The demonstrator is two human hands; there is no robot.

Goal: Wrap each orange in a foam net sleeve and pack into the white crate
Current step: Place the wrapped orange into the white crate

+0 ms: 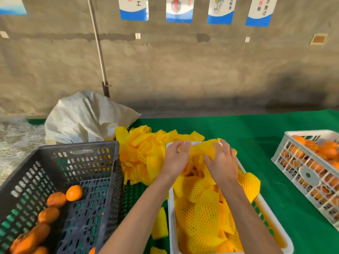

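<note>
Both hands [200,158] press netted oranges [207,208] in white crate [171,226].

A crate of wrapped oranges [209,204] sits centre on the table [256,129], a heap of foam sleeves [146,153] behind it at left, a crate of loose oranges [60,189] further left, another crate [310,173] far right, a sack [82,120] behind.

On the wall [183,66] we see four blue-and-white posters cut off by the top edge. We read "工" on the first poster [134,8], "方" in red on the second poster [179,9], "合标准" on the third poster [221,10], and "不放过" on the fourth poster [261,11].
</note>
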